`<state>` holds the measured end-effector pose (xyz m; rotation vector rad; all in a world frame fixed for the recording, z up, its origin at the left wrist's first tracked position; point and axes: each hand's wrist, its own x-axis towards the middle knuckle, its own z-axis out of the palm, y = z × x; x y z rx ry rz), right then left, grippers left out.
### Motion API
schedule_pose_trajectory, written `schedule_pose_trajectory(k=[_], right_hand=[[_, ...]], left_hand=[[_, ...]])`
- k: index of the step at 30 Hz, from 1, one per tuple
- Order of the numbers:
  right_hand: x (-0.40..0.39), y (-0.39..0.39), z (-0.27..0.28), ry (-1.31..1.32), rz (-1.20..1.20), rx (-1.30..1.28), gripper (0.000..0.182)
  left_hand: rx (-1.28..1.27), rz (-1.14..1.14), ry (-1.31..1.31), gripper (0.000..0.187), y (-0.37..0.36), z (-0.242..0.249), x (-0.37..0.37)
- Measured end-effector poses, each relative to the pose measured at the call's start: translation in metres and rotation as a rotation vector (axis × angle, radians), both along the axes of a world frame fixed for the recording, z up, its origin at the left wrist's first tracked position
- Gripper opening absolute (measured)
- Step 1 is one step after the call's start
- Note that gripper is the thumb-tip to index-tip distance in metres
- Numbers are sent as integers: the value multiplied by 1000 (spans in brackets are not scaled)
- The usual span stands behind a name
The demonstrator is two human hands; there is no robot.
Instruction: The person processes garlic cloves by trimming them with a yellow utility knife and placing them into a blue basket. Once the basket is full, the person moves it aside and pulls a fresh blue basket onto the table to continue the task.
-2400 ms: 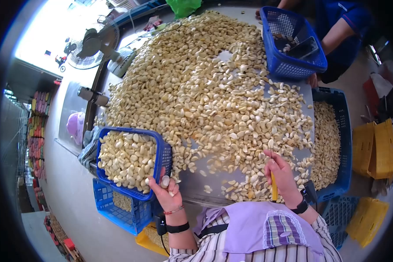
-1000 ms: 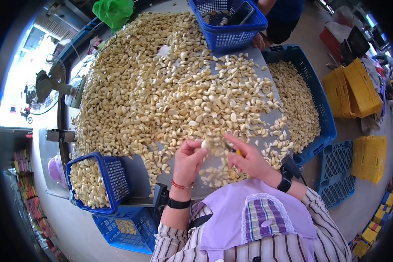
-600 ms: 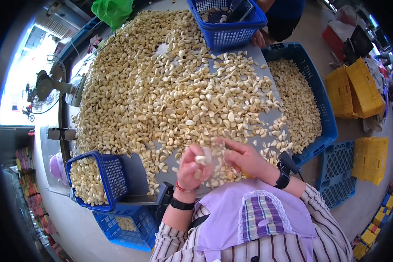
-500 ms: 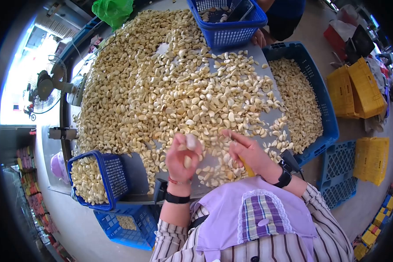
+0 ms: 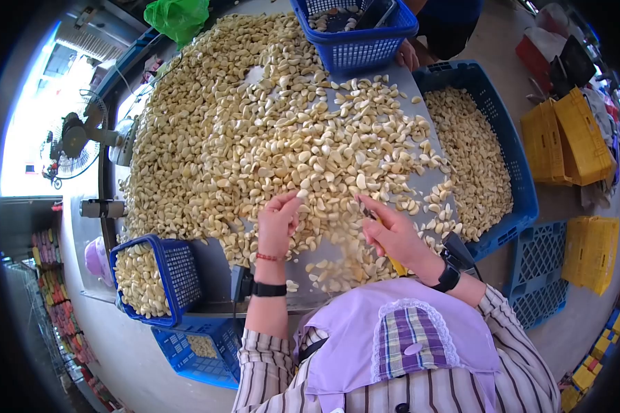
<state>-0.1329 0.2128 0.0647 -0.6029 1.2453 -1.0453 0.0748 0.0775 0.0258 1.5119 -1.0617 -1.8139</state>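
Note:
Pale, curved pieces that look like peeled garlic cloves (image 5: pixel 207 151) lie heaped across the grey metal table. My left hand (image 5: pixel 275 224) is over the near side of the heap, its fingertips pinched on one pale clove (image 5: pixel 302 195). To its right, my right hand (image 5: pixel 393 237) is wrapped round a small knife with a yellow handle (image 5: pixel 397 267). The handle sticks out below my palm, and a short dark tip shows by the thumb and forefinger. Loose cloves are scattered on the metal between and below my hands, partly blurred.
A blue basket of cloves (image 5: pixel 176 275) stands at the table's left corner, with another blue crate (image 5: pixel 220 337) below. At the far edge is a blue basket (image 5: pixel 365 51), near another person's hand (image 5: pixel 408 55). A large blue crate (image 5: pixel 520 172) of cloves adjoins the right edge. A fan (image 5: pixel 83 134) stands left.
My left hand has turned over and reached forward from near my body to the heap; the pale pieces seen in its palm no longer show there. My right hand has barely moved, still holding the knife.

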Motion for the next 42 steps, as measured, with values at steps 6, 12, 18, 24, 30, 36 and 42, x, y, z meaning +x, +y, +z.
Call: schedule_pose_trajectory(k=[6,12,18,24,30,36,42], right_hand=[[14,-3,11,47,115,-63,52],[7,1,2,-148,130,-13,46],[-7,6,1,-208,-50,29,44],[-12,8,-1,-214,-99,29,43],[-20,5,1,-203,-146,51,45],[-19,11,-8,-185,-155,44,44],[-14,-2,-2,-183,-127,62,44]], left_hand=[[-36,24,150,15,55,41,-23],[23,-51,889,10,77,29,-12],[-108,57,636,23,6,5,-7],[-1049,-450,-810,22,-58,-33,-35],[-639,-709,-920,25,-70,1,-30],[-762,-625,-1136,19,-132,-11,-27],[-898,-475,-906,20,-112,-18,-7]])
